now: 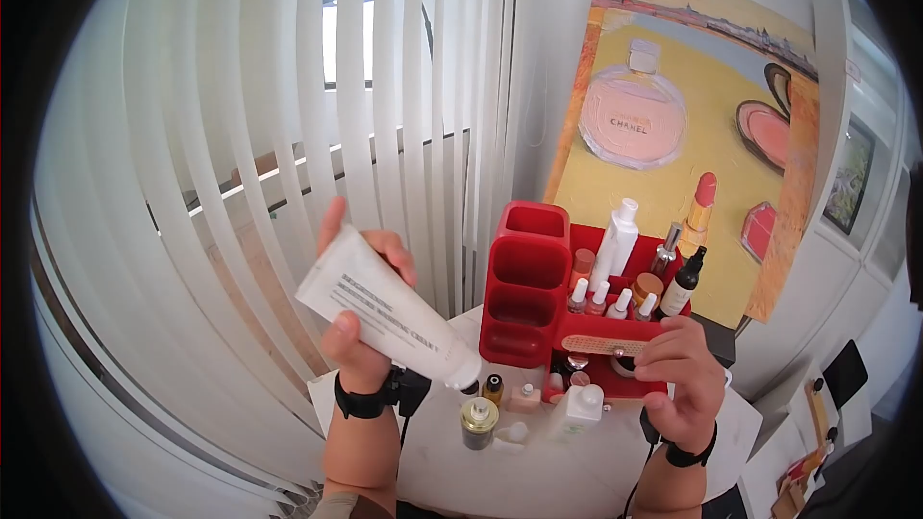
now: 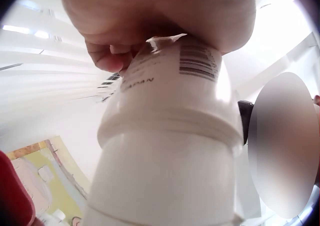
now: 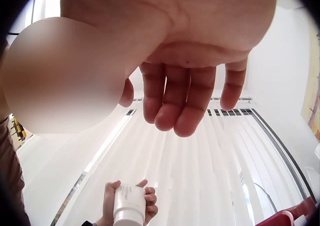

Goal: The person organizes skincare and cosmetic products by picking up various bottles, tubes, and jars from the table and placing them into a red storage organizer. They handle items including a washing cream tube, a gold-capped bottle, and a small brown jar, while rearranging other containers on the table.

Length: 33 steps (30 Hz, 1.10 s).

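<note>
My left hand (image 1: 358,354) holds a large white squeeze tube of washing cream (image 1: 385,312), thumb across the front and fingers behind. The tube slants, its cap down to the right, above the small bottles on the table. In the left wrist view the tube's white cap (image 2: 165,181) fills the middle, with a barcode above it. My right hand (image 1: 685,380) hangs with loosely bent fingers and nothing in them, overlapping the front right of a red cosmetics organizer (image 1: 524,312). Nail polish bottles, a white bottle (image 1: 618,240) and a black dropper bottle (image 1: 684,281) stand in the organizer.
On the white table (image 1: 433,471) before the organizer stand a perfume bottle (image 1: 479,423), a white bottle (image 1: 579,410) and other small bottles. Vertical blinds (image 1: 240,135) hang at the left. A painting (image 1: 625,173) leans behind the organizer.
</note>
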### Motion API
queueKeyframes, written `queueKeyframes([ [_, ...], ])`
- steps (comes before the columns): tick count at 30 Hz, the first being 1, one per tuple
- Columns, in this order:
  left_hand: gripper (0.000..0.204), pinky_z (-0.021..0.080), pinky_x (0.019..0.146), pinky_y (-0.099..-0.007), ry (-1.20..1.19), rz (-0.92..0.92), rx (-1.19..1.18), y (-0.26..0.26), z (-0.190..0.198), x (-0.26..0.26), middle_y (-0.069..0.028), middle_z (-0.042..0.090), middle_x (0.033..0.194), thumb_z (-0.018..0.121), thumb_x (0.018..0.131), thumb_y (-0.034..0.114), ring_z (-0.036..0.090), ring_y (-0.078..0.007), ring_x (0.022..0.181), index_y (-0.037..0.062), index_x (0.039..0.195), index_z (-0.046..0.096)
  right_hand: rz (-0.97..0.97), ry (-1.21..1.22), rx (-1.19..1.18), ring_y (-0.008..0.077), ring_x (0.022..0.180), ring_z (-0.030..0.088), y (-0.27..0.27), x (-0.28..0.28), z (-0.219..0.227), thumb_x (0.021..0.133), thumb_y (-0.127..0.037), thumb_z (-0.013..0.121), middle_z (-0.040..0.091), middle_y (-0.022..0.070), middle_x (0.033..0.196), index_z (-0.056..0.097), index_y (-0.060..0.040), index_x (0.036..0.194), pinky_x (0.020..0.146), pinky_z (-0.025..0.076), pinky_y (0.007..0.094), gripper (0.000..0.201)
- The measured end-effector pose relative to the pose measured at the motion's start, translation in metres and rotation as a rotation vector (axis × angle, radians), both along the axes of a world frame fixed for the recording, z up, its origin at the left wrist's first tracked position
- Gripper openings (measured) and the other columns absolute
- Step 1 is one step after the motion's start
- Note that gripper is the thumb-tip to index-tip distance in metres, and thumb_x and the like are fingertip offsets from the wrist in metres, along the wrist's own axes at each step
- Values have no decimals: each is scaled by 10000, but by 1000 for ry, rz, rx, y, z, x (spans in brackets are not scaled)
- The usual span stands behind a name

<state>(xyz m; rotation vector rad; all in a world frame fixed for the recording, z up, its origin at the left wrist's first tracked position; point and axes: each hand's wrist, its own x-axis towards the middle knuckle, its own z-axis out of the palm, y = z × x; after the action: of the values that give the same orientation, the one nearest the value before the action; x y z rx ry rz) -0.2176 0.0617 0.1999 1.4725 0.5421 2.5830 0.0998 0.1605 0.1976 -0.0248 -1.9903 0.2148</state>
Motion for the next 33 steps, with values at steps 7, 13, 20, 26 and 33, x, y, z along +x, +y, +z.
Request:
queueKeyframes([
  [7, 1084, 539, 636, -323, -48, -373, -118, 4, -9, 4, -172, 594, 1010, 753, 687, 492, 640, -249, 755, 36, 1571, 320, -5, -320, -9, 224, 969, 669, -3, -15, 1, 719, -203, 847, 707, 22, 1002, 708, -114, 999, 1046, 419, 515, 325],
  [13, 1076, 577, 794, -344, 109, -584, -240, 11, -17, 3, -200, 608, 1261, 751, 795, 486, 674, -252, 957, 46, 1617, 214, -16, -373, -91, 236, 1023, 659, -9, -20, 0, 689, -222, 886, 698, 36, 1061, 689, -115, 1109, 1118, 367, 535, 476],
  [20, 1004, 622, 729, -390, 75, -607, -306, 13, -21, 29, -280, 595, 1288, 752, 803, 494, 703, -336, 929, 95, 1600, 289, -17, -508, -51, 225, 1116, 643, -28, -44, -7, 713, -297, 913, 676, 58, 1179, 558, -118, 1347, 1145, 342, 531, 748],
  [26, 976, 590, 831, -362, 136, -619, -296, 14, -24, 41, -279, 514, 1431, 645, 919, 535, 656, -278, 1070, 43, 1620, 176, 8, -452, 45, 217, 1102, 652, -34, -50, -15, 757, -343, 882, 620, 65, 1288, 495, -135, 1440, 1147, 348, 527, 812],
  [33, 934, 601, 822, -375, 78, -536, -256, 13, -28, 55, -295, 499, 1441, 605, 945, 537, 658, -301, 1082, 46, 1614, 176, 11, -459, 33, 212, 1038, 658, -33, -52, -21, 778, -284, 858, 624, 47, 1163, 455, -162, 1491, 1164, 328, 534, 828],
])
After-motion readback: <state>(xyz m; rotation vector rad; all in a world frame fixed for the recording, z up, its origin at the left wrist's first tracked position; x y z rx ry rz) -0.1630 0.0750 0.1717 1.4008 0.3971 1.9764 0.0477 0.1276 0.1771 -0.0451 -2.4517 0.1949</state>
